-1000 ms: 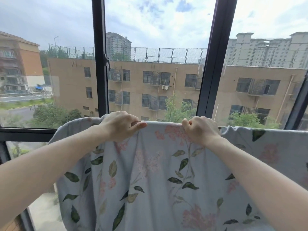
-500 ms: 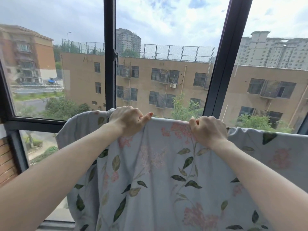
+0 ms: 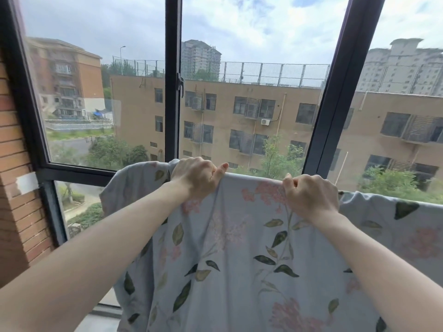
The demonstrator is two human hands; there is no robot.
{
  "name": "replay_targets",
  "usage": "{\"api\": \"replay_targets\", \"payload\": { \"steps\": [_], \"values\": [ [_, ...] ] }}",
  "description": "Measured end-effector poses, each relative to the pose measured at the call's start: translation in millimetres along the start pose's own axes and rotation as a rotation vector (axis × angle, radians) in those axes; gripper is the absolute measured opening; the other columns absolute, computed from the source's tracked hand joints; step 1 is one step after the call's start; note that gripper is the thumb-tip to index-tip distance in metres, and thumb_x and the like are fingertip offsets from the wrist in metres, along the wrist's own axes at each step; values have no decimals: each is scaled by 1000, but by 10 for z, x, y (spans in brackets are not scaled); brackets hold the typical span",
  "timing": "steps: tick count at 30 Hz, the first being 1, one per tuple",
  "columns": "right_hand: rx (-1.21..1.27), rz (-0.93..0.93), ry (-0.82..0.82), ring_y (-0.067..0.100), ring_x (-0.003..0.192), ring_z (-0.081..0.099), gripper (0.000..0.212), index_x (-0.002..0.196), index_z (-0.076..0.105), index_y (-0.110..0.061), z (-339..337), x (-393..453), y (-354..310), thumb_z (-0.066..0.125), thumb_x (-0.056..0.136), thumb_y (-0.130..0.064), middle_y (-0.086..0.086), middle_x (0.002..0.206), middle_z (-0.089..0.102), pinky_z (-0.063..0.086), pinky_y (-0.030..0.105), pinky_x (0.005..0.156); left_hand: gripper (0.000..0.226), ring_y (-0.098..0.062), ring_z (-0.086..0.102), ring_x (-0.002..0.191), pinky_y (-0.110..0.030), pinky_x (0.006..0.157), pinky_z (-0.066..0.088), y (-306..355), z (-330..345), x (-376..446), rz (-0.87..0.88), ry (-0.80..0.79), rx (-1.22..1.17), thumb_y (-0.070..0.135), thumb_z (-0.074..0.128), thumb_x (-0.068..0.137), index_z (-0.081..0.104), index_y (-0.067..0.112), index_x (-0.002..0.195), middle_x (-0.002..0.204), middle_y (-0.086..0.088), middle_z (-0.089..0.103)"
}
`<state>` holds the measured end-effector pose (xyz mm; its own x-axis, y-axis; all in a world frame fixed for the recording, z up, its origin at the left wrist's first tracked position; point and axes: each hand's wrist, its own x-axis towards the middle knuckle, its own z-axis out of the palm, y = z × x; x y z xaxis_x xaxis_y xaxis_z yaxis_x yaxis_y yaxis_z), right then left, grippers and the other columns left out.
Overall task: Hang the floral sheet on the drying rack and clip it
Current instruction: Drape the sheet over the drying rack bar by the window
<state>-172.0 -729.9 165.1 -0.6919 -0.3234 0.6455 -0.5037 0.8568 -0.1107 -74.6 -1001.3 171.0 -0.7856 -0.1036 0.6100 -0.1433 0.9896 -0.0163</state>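
The floral sheet (image 3: 239, 259), pale grey-blue with green leaves and pink blossoms, hangs in front of me, its top edge held up across the window. My left hand (image 3: 194, 179) grips that top edge near its left end, thumb pointing right. A short way to the right, my right hand (image 3: 310, 196) is closed on the same edge. Beyond my right hand the sheet's top edge runs on to the frame's right side. The cloth hides any drying rack or rail, and no clips show.
A dark-framed window (image 3: 173, 80) stands just behind the sheet, with a second upright (image 3: 335, 92) to the right. A brick wall (image 3: 16, 188) with a strip of tape closes the left side. Buildings and trees lie outside.
My view has turned left, so the brick wall now shows. Both hands keep their grip on the sheet's top edge, and the sheet sits further right in the frame.
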Motion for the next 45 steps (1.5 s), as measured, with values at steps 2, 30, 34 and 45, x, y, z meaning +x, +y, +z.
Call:
{"api": "replay_targets", "payload": {
  "steps": [2, 30, 34, 45],
  "values": [
    [2, 12, -18, 28, 61, 57, 63, 51, 56, -18, -21, -5, -4, 35, 104, -45, 1, 55, 57, 40, 35, 64, 75, -23, 58, 63, -36, 66, 38, -8, -16, -6, 24, -10, -38, 60, 21, 107, 54, 16, 56, 60, 3, 57],
    [100, -33, -144, 23, 110, 58, 39, 104, 66, -31, 339, -53, -2229, 37, 103, -57, -5, 109, 70, 32, 46, 110, 22, -26, 68, 111, -47, 99, 54, -2418, 224, -940, -283, -372, -1039, 34, 47, 110, 65, 24, 118, 112, -3, 73],
    [90, -28, -104, 21, 89, 55, 45, 77, 51, -30, 304, -85, -2170, 32, 104, -59, -7, 84, 63, 35, 43, 92, 27, -22, 71, 101, -54, 97, 54, -2426, 188, -1036, -212, -339, -993, 46, 51, 105, 69, 26, 108, 103, 1, 76],
    [76, -167, 307, 22, 70, 53, 52, 73, 55, -17, 187, -503, -1931, 39, 107, -53, -3, 72, 61, 30, 34, 75, 32, -29, 69, 96, -57, 87, 56, -2195, -235, -1458, -45, -292, -999, 52, 48, 104, 67, 26, 104, 98, -3, 75]
  ]
}}
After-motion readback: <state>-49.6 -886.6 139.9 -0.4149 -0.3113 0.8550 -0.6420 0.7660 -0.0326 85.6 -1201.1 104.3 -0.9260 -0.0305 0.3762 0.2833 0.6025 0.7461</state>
